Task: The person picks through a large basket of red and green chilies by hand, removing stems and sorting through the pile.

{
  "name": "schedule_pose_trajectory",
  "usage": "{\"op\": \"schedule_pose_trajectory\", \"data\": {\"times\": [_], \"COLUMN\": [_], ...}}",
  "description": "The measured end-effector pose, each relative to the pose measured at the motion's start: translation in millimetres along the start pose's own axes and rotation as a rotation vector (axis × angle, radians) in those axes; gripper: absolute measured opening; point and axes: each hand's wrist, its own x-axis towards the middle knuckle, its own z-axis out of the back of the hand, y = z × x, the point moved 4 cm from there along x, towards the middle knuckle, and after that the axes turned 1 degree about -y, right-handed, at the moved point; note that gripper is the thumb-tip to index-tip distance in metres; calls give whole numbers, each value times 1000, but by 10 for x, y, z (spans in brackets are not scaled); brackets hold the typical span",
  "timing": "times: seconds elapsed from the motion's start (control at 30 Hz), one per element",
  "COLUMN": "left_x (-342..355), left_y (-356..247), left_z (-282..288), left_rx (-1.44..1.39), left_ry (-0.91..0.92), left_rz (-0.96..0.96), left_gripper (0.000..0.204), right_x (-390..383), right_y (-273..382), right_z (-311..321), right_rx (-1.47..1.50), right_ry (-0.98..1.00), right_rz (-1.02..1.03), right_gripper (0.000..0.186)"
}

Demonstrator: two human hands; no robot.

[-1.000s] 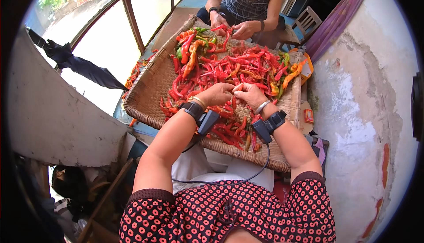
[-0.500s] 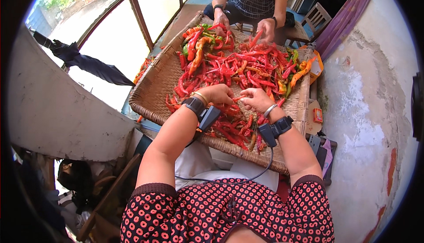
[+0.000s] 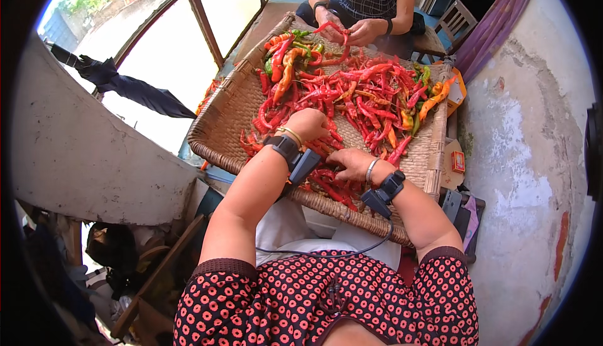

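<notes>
A shallow woven basket (image 3: pixel 217 116) lies across my lap, spread with red chili peppers (image 3: pixel 370 88). My left hand (image 3: pixel 308 125) is back up over the peppers at the basket's middle. Its fingertips are hidden beneath it, so what it grips, if anything, does not show. Lower and to the right, my right hand (image 3: pixel 353 164) reaches leftward into the near pile of chilies (image 3: pixel 330 186). Its thumb and forefinger are apart, touching that pile. Each wrist carries a dark strapped device, joined to a cable.
Across the basket a person's hands (image 3: pixel 352 30) hold a red chili. Green and orange peppers (image 3: pixel 289 63) lie at the far left. A folded black umbrella (image 3: pixel 135 88) hangs by the window. A worn wall (image 3: pixel 515 176) stands right; a wooden chair (image 3: pixel 455 22) is behind.
My hands have parted from around a small orange-red chili. The left moved up slightly, the right down into the near pile. The other person's hands came together on a red chili.
</notes>
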Motion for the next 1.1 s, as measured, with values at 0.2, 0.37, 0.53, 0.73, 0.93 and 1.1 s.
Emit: {"op": "schedule_pose_trajectory", "data": {"times": [0.2, 0.37, 0.53, 0.73, 0.93, 1.1], "left_x": [-99, -83, -119, -86, -121, -118], "left_y": [59, 105, 8, -299, -356, -335], "left_z": [-180, -245, -192, 85, 7, 25], "left_rx": [170, 192, 64, -447, -830, -879], "left_ry": [474, 474, 483, 110, 380, 405], "left_rz": [0, -13, -44, -167, 54, 129], "left_gripper": [19, 19, 20, 18, 29, 22], "right_x": [-1, -47, -50, -180, -219, -194], "right_y": [72, 23, -23, -139, -376, -410], "right_z": [-33, 20, 148, 531, 533, 512], "right_rx": [-92, -301, -237, 627, 940, 996], "right_ry": [93, 11, -16, -329, -384, -391], "right_rz": [-129, -224, -175, -187, -236, -265], "right_gripper": [28, 24, 23, 15, 23, 25]}}
